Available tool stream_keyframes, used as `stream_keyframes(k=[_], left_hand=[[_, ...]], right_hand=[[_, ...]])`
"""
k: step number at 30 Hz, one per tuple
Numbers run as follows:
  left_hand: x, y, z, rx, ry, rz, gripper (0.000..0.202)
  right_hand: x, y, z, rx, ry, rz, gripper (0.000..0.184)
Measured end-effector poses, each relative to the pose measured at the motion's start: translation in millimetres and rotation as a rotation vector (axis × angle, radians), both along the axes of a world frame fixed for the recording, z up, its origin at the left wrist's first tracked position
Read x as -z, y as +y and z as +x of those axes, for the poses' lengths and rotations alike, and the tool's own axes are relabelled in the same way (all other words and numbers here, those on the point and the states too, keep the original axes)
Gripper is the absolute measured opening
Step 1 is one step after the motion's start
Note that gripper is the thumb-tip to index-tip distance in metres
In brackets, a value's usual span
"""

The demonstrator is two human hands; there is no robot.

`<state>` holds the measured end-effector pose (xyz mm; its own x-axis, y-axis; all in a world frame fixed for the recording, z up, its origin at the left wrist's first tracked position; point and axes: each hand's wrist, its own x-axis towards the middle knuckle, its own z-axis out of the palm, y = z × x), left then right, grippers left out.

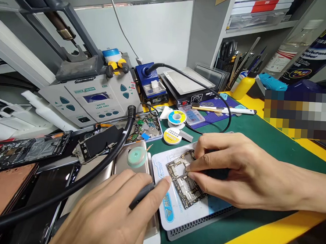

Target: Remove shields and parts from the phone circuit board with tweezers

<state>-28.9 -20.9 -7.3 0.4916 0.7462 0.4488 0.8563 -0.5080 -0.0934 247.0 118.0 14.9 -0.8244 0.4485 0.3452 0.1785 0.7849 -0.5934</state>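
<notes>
A phone circuit board lies on a white and blue work pad on the green mat. My right hand is closed on a thin dark tool, its fingertips pinched at the board's upper edge. My left hand is wrapped round a dark handpiece whose thick black hose curves back to the rework station. The handpiece tip points toward the board's left edge.
Opened phones and loose parts crowd the left. Solder spools, a parts tray, a blue soldering station and a black heating plate stand behind. Tools in a holder and bottles sit at back right. The yellow table edge runs along the front.
</notes>
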Motion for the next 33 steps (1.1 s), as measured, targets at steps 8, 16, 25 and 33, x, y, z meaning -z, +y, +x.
stream_keyframes(k=[8, 16, 25, 33], left_hand=[[3.0, -3.3, 1.8, -0.004, -0.007, 0.021, 0.048], [-0.4, -2.7, 1.0, -0.006, -0.011, -0.004, 0.048], [0.6, -3.2, 1.4, -0.009, 0.001, 0.002, 0.047], [4.8, -1.6, -2.3, 0.011, -0.009, 0.015, 0.049]], right_hand=[[1.1, 0.6, 0.3, -0.006, 0.004, 0.006, 0.025], [-1.5, -1.1, -0.4, 0.015, -0.011, 0.0, 0.026], [-0.6, -1.6, -1.6, 0.009, 0.003, 0.006, 0.026], [-0.9, -1.2, -0.6, 0.006, 0.004, 0.01, 0.022]])
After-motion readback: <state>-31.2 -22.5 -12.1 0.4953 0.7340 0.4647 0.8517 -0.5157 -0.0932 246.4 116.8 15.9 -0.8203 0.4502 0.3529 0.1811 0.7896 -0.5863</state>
